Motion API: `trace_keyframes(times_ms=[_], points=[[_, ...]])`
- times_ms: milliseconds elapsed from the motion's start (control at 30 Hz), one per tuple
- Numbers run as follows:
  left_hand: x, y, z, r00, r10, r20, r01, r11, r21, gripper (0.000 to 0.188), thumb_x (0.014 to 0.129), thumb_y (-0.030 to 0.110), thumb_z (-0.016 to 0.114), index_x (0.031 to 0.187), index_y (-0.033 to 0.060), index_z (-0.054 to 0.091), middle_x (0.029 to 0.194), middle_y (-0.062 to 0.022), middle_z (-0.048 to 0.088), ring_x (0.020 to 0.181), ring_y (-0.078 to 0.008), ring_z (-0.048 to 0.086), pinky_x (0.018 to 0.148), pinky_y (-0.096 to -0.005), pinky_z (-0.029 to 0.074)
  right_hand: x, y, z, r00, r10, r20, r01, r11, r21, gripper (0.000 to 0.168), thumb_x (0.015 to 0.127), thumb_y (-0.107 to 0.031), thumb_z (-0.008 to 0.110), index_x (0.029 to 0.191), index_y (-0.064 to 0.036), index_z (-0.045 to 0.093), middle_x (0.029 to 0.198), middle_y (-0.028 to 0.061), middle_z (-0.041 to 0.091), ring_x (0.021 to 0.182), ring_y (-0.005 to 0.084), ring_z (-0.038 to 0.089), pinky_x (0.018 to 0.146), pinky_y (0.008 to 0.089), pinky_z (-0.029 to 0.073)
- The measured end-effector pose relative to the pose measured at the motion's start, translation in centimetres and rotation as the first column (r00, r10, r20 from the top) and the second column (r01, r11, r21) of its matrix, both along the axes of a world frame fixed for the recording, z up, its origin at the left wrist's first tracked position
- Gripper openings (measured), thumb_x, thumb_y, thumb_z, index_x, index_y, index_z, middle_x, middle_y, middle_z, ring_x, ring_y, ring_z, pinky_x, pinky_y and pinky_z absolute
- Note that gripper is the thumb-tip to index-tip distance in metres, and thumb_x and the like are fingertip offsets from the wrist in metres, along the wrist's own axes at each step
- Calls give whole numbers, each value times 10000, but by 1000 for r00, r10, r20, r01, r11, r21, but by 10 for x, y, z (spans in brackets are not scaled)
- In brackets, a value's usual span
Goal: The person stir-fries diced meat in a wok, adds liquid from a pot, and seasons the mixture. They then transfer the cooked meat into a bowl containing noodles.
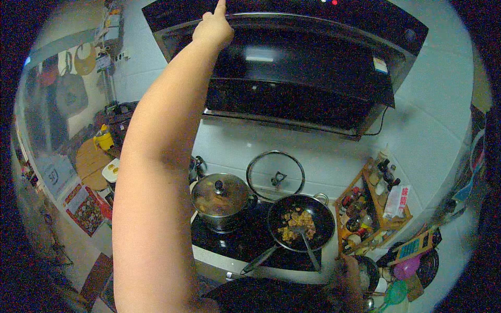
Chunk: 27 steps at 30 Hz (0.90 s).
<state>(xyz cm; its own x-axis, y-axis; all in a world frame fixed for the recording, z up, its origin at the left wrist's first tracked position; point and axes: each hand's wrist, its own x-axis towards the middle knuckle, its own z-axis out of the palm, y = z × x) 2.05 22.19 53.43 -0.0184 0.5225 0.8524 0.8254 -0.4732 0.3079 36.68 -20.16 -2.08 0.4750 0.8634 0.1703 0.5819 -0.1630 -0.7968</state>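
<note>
My left hand (pixel 213 29) is raised to the black range hood (pixel 289 43), at the top of the view. Its index finger points up onto the hood's front panel, and the other fingers are curled with nothing seen in them. The fingertip meets the picture's top edge. Below, a wok (pixel 274 213) on the stove holds cooked food pieces (pixel 293 227), with a spatula (pixel 309 248) resting in it. Left of it stands a lidded pot (pixel 221 213). A blurred, shadowed shape (pixel 351 272) at lower right may be my right hand; I cannot tell what it touches.
A glass lid (pixel 276 174) leans on the wall behind the wok. Condiment bottles crowd a wooden rack (pixel 372 191) on the right. Beside it lie a pink item (pixel 407 268) and a green one (pixel 396 292). At left are a round wooden board (pixel 90 160) and a yellow container (pixel 103 139).
</note>
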Motion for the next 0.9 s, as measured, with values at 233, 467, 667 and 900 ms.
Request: trace_keyframes(times_ms=[233,467,667,900], points=[[17,-38,-64,885,-454,-100,458,813,361,573,755,146,627,1301,92,462,1030,-163,618,947,-348,622,833,-426,511,-2,-1,5,1000,0,-28,-1,998,-59,362,834,-102,610,1193,-65,572,1045,139,603,928,276,574,777,391,477],[15,-148,-243,320,-796,-513,709,561,-428,321,835,164,582,1139,64,558,926,-164,612,874,-363,606,741,-463,507,-16,-11,17,996,-51,68,54,997,-51,341,842,-105,609,1179,-59,582,1044,145,609,937,287,582,794,392,480],[-8,-165,-374,350,-912,-217,592,394,-703,172,846,180,589,956,61,646,885,-136,647,835,-335,630,704,-437,514,-39,-13,33,982,-92,164,107,991,-83,323,849,-108,609,1167,-54,591,1044,149,615,945,297,589,810,393,483],[-27,-180,-433,573,-819,17,555,373,-744,163,787,207,703,745,61,643,747,-129,638,698,-326,626,598,-414,486,-51,-18,41,967,-146,208,177,974,-144,303,857,-112,608,1153,-48,601,1043,155,621,954,308,597,827,395,487]])
